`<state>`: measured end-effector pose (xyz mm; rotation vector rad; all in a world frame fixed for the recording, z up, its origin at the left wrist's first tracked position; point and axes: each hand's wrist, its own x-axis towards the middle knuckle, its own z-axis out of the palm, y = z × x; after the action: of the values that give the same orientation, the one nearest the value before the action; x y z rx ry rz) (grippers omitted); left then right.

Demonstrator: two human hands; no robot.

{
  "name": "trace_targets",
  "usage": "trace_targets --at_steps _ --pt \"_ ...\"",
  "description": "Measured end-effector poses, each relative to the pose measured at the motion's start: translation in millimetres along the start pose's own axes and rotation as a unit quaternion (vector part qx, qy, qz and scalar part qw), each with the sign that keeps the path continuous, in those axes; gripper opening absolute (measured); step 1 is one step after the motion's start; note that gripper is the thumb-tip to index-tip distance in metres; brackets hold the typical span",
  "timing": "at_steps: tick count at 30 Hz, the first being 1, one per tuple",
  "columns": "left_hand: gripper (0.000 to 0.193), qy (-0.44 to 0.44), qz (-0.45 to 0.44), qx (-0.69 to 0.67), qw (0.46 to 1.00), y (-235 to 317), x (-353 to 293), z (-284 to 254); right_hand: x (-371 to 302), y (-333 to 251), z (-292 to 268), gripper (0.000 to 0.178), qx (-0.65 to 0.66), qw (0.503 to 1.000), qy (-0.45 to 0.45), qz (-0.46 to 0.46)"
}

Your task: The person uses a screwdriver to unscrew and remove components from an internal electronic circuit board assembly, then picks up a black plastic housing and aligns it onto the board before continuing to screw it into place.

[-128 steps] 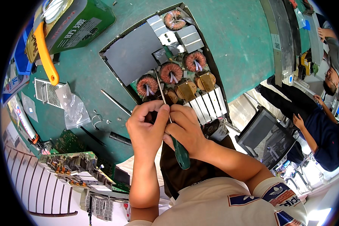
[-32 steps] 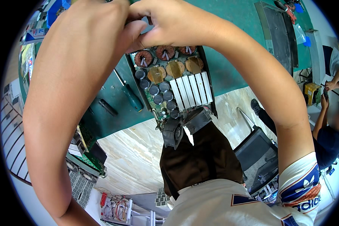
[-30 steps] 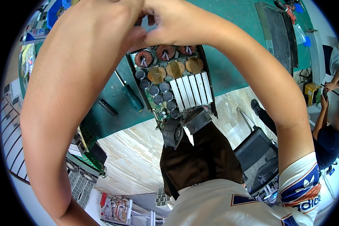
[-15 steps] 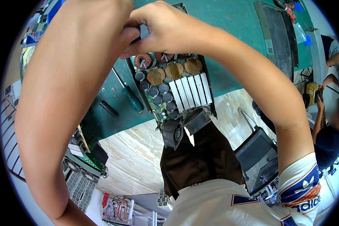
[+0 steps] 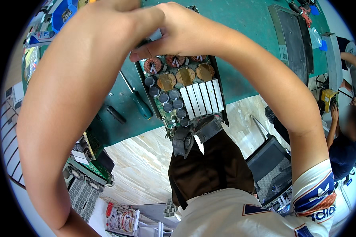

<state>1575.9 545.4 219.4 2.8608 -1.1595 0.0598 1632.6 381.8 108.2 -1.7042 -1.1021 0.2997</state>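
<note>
An open power supply circuit board [image 5: 182, 89] in a dark frame lies on the green work mat, with copper coils, dark capacitors and white heat sink fins. Over its far end my two hands meet. My right hand [image 5: 172, 33] is closed, its fingers curled around a small dark thing I cannot make out. My left hand [image 5: 122, 17] is bent in against it, a thumb or finger reaching across to the right hand; it looks closed, but most of its fingers are hidden or cut off by the upper edge. Two black fans [image 5: 183, 141] hang at the board's near end.
Left of the board lie a green-handled screwdriver [image 5: 140, 104] and a black rod-shaped piece [image 5: 116, 114]. A blue bin [image 5: 61, 15] sits far left, a long metal case [image 5: 290, 43] at right. Another board unit [image 5: 91, 162] stands lower left. A chair [image 5: 271, 162] and people are at right.
My left hand's thumb or finger has moved up and right across the right hand. The board and the tools appear slightly further right and lower in the picture.
</note>
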Motion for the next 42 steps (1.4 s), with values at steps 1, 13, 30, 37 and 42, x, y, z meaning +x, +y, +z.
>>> trace_targets --at_steps 1,13,30,37,42 --pt "0.020 0.024 0.014 -0.009 1.000 3.2 1.9 0.6 1.8 0.2 1.7 0.040 -0.030 1.000 0.005 -0.007" --pt "0.027 0.025 -0.034 -0.096 0.994 7.6 3.3 -5.9 -1.8 -5.9 -9.1 0.043 -0.017 0.996 -0.021 0.080" --pt "0.026 0.064 -0.263 -0.266 0.925 -44.6 -43.7 44.6 2.6 -48.7 -21.5 0.035 -0.183 0.980 -0.066 0.040" --pt "0.065 -0.036 -0.235 -0.193 0.952 -64.8 -55.4 146.3 18.2 -72.8 -29.7 0.024 -0.340 0.920 -0.191 0.029" --pt "0.080 -0.070 -0.243 -0.224 0.941 -68.8 -40.9 163.0 30.6 -99.6 -26.7 0.024 -0.465 0.850 -0.245 0.026"
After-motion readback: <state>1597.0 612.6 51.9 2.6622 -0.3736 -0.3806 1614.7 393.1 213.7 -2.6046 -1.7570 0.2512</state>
